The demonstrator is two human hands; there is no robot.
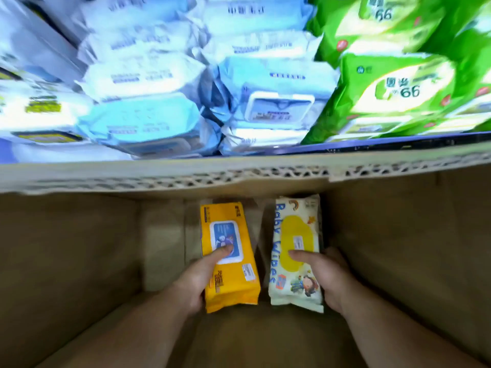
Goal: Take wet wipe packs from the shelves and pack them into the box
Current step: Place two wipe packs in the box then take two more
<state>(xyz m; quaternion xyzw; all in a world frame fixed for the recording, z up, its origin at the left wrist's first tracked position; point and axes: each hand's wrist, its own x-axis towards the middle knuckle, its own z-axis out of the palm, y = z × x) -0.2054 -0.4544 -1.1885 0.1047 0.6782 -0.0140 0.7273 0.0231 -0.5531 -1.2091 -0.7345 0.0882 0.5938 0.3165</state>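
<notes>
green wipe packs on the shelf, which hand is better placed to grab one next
Right, likely: the green plastic wipe packs lie nearer the right hand; the left hand would cross over. The right must first release the white Baby Wipes pack it grips.

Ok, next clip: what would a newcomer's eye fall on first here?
Two packs side by side inside the cardboard box: the left hand grips a yellow wet wipe pack, the right hand a white Baby Wipes pack. Beyond the box's far rim, pale blue wipe packs are stacked, with bright green packs to their right.
</notes>
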